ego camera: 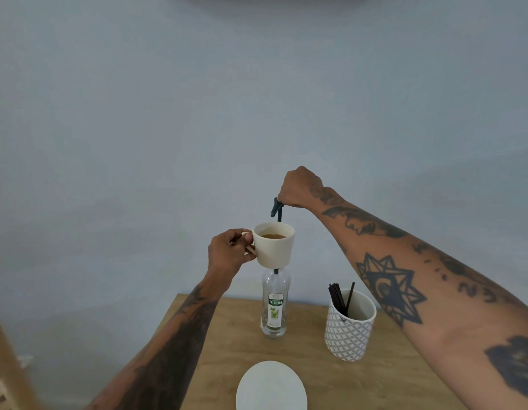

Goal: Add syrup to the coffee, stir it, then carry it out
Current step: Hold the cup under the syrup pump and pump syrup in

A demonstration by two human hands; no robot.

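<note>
Table (316,380) — carries three standing items. Syrup bottle (275,306): upright, toward the far edge, left of the holder. Holder (349,332): right of the bottle, sticks (339,298) upright inside it. Saucer (271,387): near edge, in front of the bottle. Cup (274,244): off the table, directly above the bottle's neck, coffee (273,236) inside. Pump (277,209) — above and behind the cup, apparently rising from the bottle.

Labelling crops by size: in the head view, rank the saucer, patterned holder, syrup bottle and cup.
1. Saucer, cut off by the frame and nearest
2. Patterned holder and syrup bottle, too close to rank
3. Cup
</note>
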